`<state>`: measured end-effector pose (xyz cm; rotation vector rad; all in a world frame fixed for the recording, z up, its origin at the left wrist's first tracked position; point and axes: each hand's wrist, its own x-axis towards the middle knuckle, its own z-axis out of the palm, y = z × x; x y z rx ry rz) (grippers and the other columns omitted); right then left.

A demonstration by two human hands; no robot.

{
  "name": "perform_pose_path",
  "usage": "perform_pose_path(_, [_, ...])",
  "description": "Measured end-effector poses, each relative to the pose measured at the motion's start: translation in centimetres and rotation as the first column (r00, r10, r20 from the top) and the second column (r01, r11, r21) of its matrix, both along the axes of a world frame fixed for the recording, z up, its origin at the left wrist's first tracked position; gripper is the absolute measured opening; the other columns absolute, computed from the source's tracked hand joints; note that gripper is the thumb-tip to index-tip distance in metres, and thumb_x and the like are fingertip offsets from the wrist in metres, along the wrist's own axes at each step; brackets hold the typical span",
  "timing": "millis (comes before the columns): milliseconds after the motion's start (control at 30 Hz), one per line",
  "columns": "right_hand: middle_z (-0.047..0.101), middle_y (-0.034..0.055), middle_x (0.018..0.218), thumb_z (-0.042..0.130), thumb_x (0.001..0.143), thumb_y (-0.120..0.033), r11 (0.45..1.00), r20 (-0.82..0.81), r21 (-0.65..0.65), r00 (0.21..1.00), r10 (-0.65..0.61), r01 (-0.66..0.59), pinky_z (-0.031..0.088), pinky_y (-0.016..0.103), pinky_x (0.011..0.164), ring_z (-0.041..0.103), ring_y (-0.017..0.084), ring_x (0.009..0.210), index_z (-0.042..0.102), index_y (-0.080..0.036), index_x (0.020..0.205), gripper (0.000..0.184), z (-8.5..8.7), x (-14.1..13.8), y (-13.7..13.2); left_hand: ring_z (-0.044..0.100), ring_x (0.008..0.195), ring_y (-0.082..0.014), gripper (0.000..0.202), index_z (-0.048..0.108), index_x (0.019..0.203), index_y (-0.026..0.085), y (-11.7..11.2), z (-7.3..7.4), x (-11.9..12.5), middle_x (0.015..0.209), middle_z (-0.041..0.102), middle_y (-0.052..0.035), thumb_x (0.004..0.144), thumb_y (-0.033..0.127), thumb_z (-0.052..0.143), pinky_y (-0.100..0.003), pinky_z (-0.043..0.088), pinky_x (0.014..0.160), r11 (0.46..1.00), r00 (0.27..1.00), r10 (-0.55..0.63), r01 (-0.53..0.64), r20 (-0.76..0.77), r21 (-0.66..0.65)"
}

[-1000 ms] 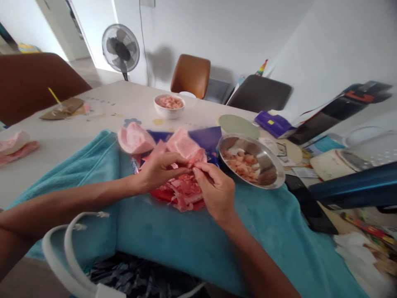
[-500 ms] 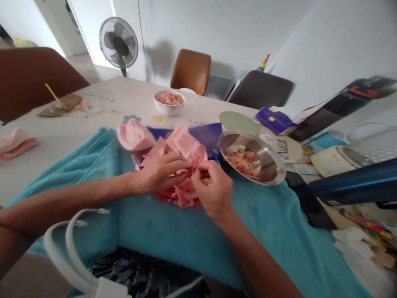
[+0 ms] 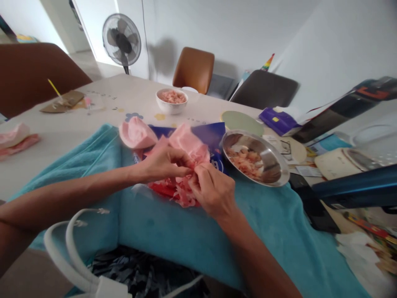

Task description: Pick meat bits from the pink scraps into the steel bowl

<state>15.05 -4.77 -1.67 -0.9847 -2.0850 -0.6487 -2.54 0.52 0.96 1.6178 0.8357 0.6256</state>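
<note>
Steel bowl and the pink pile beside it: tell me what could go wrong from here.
The steel bowl sits close to the right hand, so a sideways knock might tip it and spill the pale pieces inside. The loose pink shreds lie at the near edge of the red wrapping, so some could drop onto the teal cloth.

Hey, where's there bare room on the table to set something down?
Two patches look bare on the table: between the brown card and the cloth, and just left of the white bowl. It's crowded around the left hand and right hand, with pink pieces and a blue bag, and right of the steel bowl, by the purple box and black slab.
</note>
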Motion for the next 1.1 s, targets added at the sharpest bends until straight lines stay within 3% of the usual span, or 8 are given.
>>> perform_pose_path(67, [0.068,0.0055,0.071,0.051,0.087,-0.008,0.999,-0.014,-0.005,0.999,0.04,-0.04,0.05,0.027,0.06,0.063,0.016,0.063,0.055,-0.017,0.083,0.011,0.0,-0.2,-0.1,0.056,0.055,-0.006,0.003,0.064,0.073,0.012,0.0,0.0,0.0,0.063,0.062,0.0026,0.072,0.013,0.067,-0.015,0.046,0.049,0.998,1.0,-0.018,0.018,-0.002,-0.054])
perform_pose_path(167, [0.067,0.0036,0.07,0.05,0.086,-0.008,0.993,-0.126,-0.077,0.989,0.077,-0.087,0.05,0.025,0.057,0.063,0.014,0.062,0.054,-0.019,0.082,0.012,0.0,-0.5,-0.2,0.053,0.056,-0.0045,0.004,0.064,0.07,0.011,-0.1,0.1,0.0,0.063,0.06,0.0035,0.069,0.008,0.065,-0.013,0.043,0.051,0.999,0.999,-0.033,0.033,0.02,-0.034])
perform_pose_path(267, [0.064,-0.0002,0.068,0.05,0.083,-0.008,0.973,-0.295,-0.209,0.955,0.033,-0.099,0.048,0.023,0.055,0.06,0.012,0.06,0.053,-0.021,0.078,0.015,0.2,-0.7,-0.4,0.051,0.056,-0.0032,0.005,0.064,0.07,0.011,-0.3,0.3,-0.1,0.063,0.059,0.0042,0.068,0.006,0.066,-0.012,0.041,0.051,0.998,0.996,-0.048,0.05,0.069,-0.024])
perform_pose_path(400, [0.064,-0.0027,0.069,0.052,0.082,-0.01,0.907,-0.489,-0.388,0.871,-0.049,-0.167,0.048,0.021,0.054,0.06,0.01,0.059,0.055,-0.022,0.075,0.014,0.9,-0.5,-0.6,0.054,0.058,-0.0039,0.007,0.065,0.073,0.011,-0.5,0.4,-0.3,0.065,0.061,0.0032,0.071,0.011,0.072,-0.012,0.044,0.053,0.996,0.989,-0.04,0.051,0.141,-0.079])
perform_pose_path(567, [0.069,-0.0024,0.079,0.055,0.089,-0.013,0.919,-0.638,-0.345,0.766,-0.08,-0.191,0.051,0.02,0.058,0.063,0.009,0.065,0.061,-0.022,0.083,0.012,1.4,-0.1,-0.8,0.066,0.063,-0.0118,0.011,0.067,0.077,0.013,0.1,-0.3,-0.3,0.076,0.071,-0.0021,0.074,0.019,0.076,-0.022,0.058,0.053,0.94,0.944,-0.014,0.125,0.331,-0.317])
perform_pose_path(700, [0.072,0.0003,0.094,0.057,0.088,-0.015,0.902,-0.654,-0.345,0.756,-0.032,-0.26,0.057,0.024,0.069,0.068,0.012,0.08,0.064,-0.023,0.096,0.012,1.3,0.0,-0.8,0.068,0.06,-0.0123,0.007,0.069,0.078,0.014,0.6,-0.5,-0.4,0.078,0.074,-0.0028,0.075,0.017,0.075,-0.022,0.058,0.051,0.869,0.897,0.032,0.193,0.441,-0.455])
perform_pose_path(933, [0.075,-0.0014,0.091,0.06,0.086,-0.017,0.773,-0.748,-0.471,0.657,-0.095,-0.425,0.06,0.026,0.071,0.072,0.013,0.077,0.064,-0.024,0.104,0.02,1.2,-0.2,-0.8,0.072,0.071,-0.0139,0.004,0.072,0.082,0.014,0.7,-0.7,-0.6,0.085,0.076,-0.0048,0.08,0.018,0.072,-0.022,0.059,0.061,0.852,0.868,0.05,0.221,0.494,-0.474])
perform_pose_path(1100, [0.075,0.0002,0.096,0.059,0.088,-0.018,0.771,-0.757,-0.464,0.647,-0.091,-0.436,0.06,0.031,0.076,0.073,0.015,0.08,0.066,-0.025,0.104,0.019,0.7,-0.1,-0.8,0.072,0.073,-0.0137,0.005,0.071,0.084,0.013,0.7,-0.8,-0.5,0.083,0.075,-0.0059,0.084,0.017,0.068,-0.022,0.058,0.064,0.85,0.872,0.035,0.231,0.488,-0.474])
